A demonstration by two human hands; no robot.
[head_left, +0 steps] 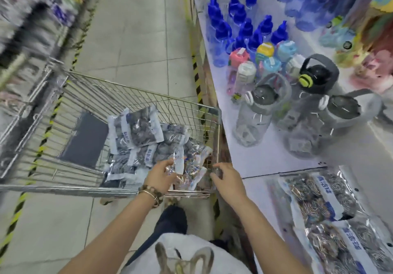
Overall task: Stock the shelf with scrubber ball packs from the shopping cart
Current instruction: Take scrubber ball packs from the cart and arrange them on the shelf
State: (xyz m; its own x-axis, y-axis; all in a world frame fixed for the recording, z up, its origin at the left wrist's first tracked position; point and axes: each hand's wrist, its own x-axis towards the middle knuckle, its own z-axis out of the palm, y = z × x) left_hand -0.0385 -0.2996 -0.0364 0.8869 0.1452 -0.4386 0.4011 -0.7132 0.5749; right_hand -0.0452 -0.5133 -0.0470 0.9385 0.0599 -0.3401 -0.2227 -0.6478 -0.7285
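A wire shopping cart (63,94) stands in the aisle with several clear scrubber ball packs (136,129) heaped in its near right corner. My left hand (161,178), with a bead bracelet on the wrist, is inside the cart, its fingers lying on a copper-coloured scrubber pack (191,173); whether it grips the pack is unclear. My right hand (227,175) hovers over the cart's right rim with loosely curled fingers, holding nothing. Two scrubber packs (314,201) lie on the white shelf (255,158) at lower right.
Grey jugs (261,112), coloured bottles (263,58) and blue-capped bottles (244,28) fill the shelf beyond the packs. Yellow-black tape (196,75) marks the floor along the shelf base. Blurred shelving runs down the aisle's left side.
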